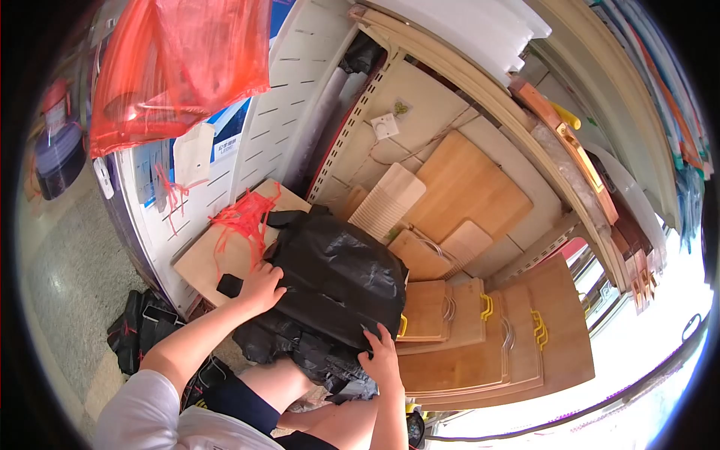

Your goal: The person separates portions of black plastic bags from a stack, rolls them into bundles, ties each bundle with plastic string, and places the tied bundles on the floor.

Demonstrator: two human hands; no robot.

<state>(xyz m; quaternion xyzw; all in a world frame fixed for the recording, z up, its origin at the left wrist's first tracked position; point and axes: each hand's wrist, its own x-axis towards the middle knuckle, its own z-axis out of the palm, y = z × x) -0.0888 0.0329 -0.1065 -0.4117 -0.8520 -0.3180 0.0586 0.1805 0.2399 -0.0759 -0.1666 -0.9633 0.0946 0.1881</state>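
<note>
A large stack of black plastic bags (337, 259) lies in front of me, its top sheet spread and wrinkled, its near side hanging in folds above my knees. At its left edge, my left hand (261, 289) is closed on the plastic, the fingers bent over it. My right hand (381, 358) grips the lower right edge, with thumb and fingers curled against the black sheet. The undersides of the fingers are partly hidden. Beyond the left hand, a tangle of red plastic ties (251, 217) rests on a light wooden board (206, 262) beside the stack.
Wooden cutting boards (472, 360), several with yellow handles, lean at the right. More boards (465, 187) and a ribbed washboard (388, 201) stand on the shelf behind. A red plastic bag (180, 67) hangs at upper left. Dark bags (142, 330) lie on the floor.
</note>
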